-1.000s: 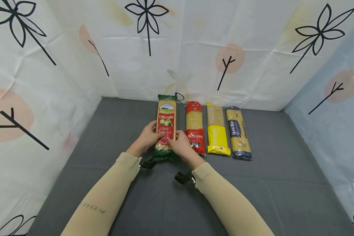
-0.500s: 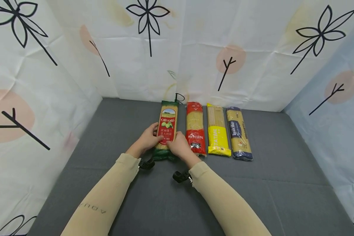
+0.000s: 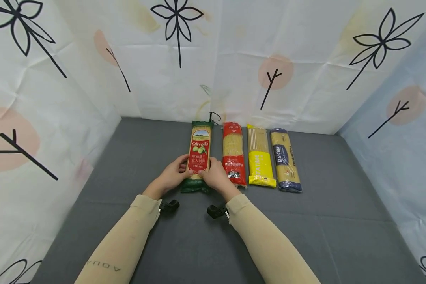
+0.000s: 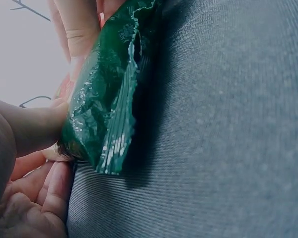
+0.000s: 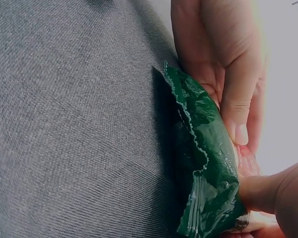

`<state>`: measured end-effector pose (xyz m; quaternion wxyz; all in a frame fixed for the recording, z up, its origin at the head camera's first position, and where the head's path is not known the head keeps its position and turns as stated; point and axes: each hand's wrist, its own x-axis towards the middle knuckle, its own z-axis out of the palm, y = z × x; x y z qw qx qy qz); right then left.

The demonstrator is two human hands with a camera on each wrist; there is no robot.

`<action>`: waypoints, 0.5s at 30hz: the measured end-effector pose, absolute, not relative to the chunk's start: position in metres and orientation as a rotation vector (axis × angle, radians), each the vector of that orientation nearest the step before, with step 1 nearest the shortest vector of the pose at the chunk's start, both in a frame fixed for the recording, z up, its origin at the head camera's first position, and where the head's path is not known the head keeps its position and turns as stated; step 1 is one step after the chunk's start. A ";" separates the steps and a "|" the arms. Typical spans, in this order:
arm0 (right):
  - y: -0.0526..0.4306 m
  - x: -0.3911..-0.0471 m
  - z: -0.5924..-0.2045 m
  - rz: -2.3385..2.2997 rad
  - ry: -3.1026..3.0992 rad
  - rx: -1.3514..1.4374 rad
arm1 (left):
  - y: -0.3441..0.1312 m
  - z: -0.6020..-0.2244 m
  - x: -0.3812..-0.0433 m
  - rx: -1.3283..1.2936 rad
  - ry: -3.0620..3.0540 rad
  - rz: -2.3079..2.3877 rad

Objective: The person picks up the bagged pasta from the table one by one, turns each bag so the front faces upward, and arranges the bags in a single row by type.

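A spaghetti packet (image 3: 200, 148) with a red Olivoilà label and green ends lies on the grey cloth, left of three other packs. My left hand (image 3: 172, 173) holds its left side near the lower end, thumb on top and fingers along the edge. On the opposite side my right hand (image 3: 218, 177) grips it likewise, its thumb pressing the label's bottom. The crimped green end (image 4: 102, 94) points toward me in the left wrist view, with a dark shadow beside it. In the right wrist view the same green end (image 5: 206, 144) shows between both thumbs.
Right of the held packet lie a red noodle pack (image 3: 233, 146), a yellow pasta pack (image 3: 262, 165) and a blue-banded spaghetti pack (image 3: 285, 157), roughly in a row. A patterned white curtain (image 3: 234, 86) rises behind the grey cloth (image 3: 305, 244).
The packet's top end has come down and settled on the cloth in line with the others. Both hands have slid slightly toward its lower end, the left hand also a little leftward.
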<state>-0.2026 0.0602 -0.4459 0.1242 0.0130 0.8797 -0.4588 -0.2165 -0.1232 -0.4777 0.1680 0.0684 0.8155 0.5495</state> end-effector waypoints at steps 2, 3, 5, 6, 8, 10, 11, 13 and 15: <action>0.061 -0.204 -0.446 -1.325 2.571 0.037 | -0.122 -0.478 -0.218 0.186 2.317 1.563; 0.061 -0.205 -0.446 -1.320 2.572 0.036 | -0.122 -0.479 -0.219 0.184 2.316 1.563; 0.062 -0.206 -0.446 -1.307 2.576 0.036 | -0.121 -0.480 -0.220 0.180 2.311 1.568; 0.062 -0.206 -0.446 -1.295 2.581 0.037 | -0.120 -0.481 -0.221 0.176 2.308 1.572; 0.063 -0.206 -0.446 -1.271 2.596 0.047 | -0.119 -0.482 -0.221 0.173 2.303 1.584; 0.062 -0.206 -0.446 -1.235 2.623 0.055 | -0.118 -0.483 -0.221 0.178 2.300 1.592; 0.060 -0.206 -0.447 -1.210 2.639 0.051 | -0.118 -0.483 -0.221 0.177 2.298 1.596; 0.057 -0.205 -0.447 -1.147 2.677 0.047 | -0.119 -0.483 -0.221 0.180 2.292 1.610; 0.052 -0.202 -0.444 -1.090 2.712 0.021 | -0.121 -0.483 -0.220 0.188 2.296 1.613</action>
